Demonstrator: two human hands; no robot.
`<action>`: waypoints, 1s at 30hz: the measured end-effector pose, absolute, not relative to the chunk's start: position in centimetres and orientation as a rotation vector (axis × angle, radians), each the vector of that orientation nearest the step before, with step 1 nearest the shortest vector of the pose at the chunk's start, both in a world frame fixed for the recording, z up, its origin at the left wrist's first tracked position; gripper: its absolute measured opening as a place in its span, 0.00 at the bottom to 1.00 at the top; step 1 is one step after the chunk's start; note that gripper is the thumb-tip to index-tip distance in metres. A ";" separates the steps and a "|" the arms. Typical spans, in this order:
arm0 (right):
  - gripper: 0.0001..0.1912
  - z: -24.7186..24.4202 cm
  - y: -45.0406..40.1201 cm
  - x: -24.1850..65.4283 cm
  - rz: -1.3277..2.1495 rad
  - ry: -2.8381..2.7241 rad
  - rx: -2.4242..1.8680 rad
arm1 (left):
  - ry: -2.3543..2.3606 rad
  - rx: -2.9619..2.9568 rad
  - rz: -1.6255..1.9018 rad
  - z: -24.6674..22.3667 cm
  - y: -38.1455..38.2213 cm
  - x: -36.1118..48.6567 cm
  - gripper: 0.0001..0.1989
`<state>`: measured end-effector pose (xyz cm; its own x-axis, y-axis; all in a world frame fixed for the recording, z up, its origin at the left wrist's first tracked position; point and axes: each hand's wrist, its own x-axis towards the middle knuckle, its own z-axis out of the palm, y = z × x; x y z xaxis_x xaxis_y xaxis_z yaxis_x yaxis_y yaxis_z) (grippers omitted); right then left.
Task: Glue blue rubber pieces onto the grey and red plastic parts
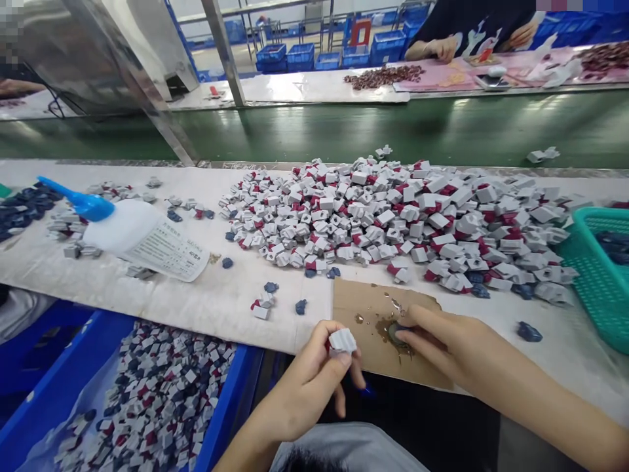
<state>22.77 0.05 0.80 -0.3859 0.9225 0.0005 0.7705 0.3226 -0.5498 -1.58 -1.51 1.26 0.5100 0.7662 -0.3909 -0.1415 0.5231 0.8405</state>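
Observation:
My left hand (314, 373) pinches a light grey plastic piece (343, 341) between thumb and fingers, just left of a brown cardboard sheet (351, 305). Over the cardboard, my right hand (445, 341) has thumb and forefinger closed on a small dark plastic piece (396, 333), partly hidden by the fingers. That piece is at a wet, shiny glue puddle (384, 324); how deep it sits in it I cannot tell. Behind the cardboard lies a wide pile of grey and dark red pieces (344, 216). A few loose dark blue pieces (301, 306) lie nearby.
A white glue bottle (142, 229) with a blue nozzle lies at the left. A blue crate (240, 380) full of assembled pieces stands at lower left. A green basket (584, 275) is on the right. Beyond the green conveyor (314, 131), a co-worker's hands (445, 49) show.

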 end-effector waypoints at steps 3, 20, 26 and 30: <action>0.13 0.9 0.3 22.6 0.650 -2.374 -1.455 | 0.930 0.887 0.784 1.5 -1.4 -1.4 0.12; 0.11 4.9 -0.3 21.5 0.923 -1.987 -1.401 | 0.915 0.536 1.000 1.3 -1.2 1.3 0.19; 0.16 5.7 -0.9 19.7 1.088 -1.771 -1.323 | 0.869 0.581 1.019 1.9 -1.1 1.7 0.21; 0.16 5.4 -0.9 19.8 1.176 -1.847 -1.304 | 0.868 0.599 1.014 2.1 -1.1 1.8 0.21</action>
<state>19.77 -0.94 5.38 -0.3503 0.9362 -0.0267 0.4205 0.1318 -0.8976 1.82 -1.08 2.09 0.2573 0.9059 -0.3365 -0.4724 0.4217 0.7740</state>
